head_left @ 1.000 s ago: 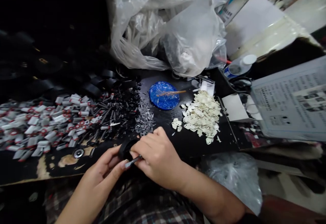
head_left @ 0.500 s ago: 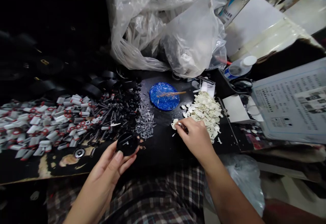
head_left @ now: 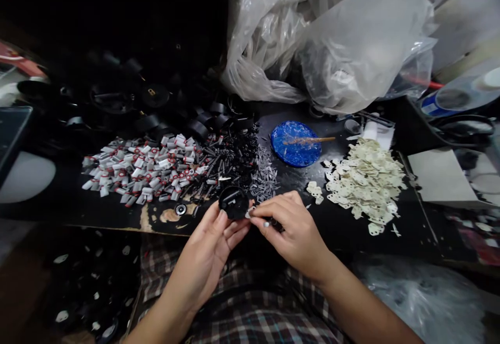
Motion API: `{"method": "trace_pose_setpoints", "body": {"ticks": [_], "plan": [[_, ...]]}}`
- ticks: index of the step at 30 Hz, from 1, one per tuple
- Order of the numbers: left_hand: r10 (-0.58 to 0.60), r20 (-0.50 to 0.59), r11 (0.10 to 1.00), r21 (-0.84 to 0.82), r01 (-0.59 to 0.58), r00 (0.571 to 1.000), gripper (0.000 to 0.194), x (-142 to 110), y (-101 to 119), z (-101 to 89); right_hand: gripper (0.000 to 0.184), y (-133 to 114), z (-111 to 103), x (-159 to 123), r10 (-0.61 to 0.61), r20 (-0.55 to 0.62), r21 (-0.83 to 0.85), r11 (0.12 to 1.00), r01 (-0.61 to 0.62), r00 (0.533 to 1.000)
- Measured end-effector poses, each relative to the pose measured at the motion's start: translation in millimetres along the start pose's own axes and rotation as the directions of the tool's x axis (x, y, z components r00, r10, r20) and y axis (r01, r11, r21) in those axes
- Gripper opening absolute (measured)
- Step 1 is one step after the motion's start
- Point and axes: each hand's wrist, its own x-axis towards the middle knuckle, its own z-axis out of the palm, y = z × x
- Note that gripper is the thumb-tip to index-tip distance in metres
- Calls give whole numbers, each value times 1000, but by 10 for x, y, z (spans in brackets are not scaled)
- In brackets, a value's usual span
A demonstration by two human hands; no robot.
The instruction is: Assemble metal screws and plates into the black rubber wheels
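Cradling a round black plastic cup [head_left: 239,209], slim grey bar [head_left: 233,197] inside, your left hand [head_left: 213,242] faces your right hand [head_left: 291,225], which pinches a flat pale piece [head_left: 248,212], apparently unplaced.

From the worktop's [head_left: 332,229] front edge, a bare lane led between the right hand [head_left: 287,224] and the cream pile [head_left: 363,182] toward the blue disc [head_left: 282,145]; loose cream plates [head_left: 314,192] narrowed it.

black worktable [head_left: 295,185], worn to bare wood [head_left: 169,215] near its front edge, dim light
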Motion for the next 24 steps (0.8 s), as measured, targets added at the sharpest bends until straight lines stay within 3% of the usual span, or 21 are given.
{"method": "trace_pose_setpoints", "body": {"ticks": [6,13,19,24], "plan": [[11,-73,990,139,-1,997,29,37,-30,-22,7,-67,-13,24,-93,11,-101,990,94,996],[22,24,966,256,-27,999,29,18,-48,-50,5,-83,24,64,-127,-16,-176,977,122,992],[17,52,971,237,-28,999,27,1,-69,-26,10,-92,13,65,-140,9,-191,972,139,990],[56,-86,988,148,-43,995,26,-3,-128,36,12,-153,49,1,-95,-20,-187,978,89,995]]}}
